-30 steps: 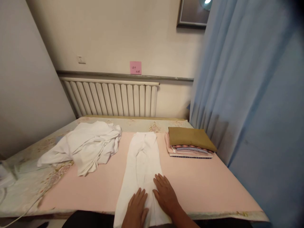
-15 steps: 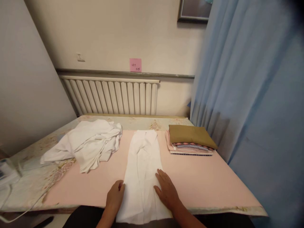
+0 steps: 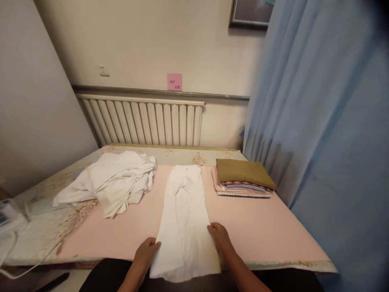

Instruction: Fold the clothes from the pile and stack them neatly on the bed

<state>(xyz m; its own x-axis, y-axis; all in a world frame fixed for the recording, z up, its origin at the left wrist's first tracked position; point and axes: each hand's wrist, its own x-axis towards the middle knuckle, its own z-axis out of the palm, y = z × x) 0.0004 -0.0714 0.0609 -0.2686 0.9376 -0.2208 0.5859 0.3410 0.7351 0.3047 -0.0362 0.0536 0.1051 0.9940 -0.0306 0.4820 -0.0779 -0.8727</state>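
White trousers [image 3: 188,219] lie between left hand [image 3: 146,251] and right hand [image 3: 220,237], each grip pinching a side edge; unequal pull could skew them, and the hem [image 3: 185,277], unsupported nearer than either grip, could crease.

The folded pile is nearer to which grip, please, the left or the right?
Right: the right grip is in front of the folded pile, slightly left; the left grip is farther left, across the white garment.
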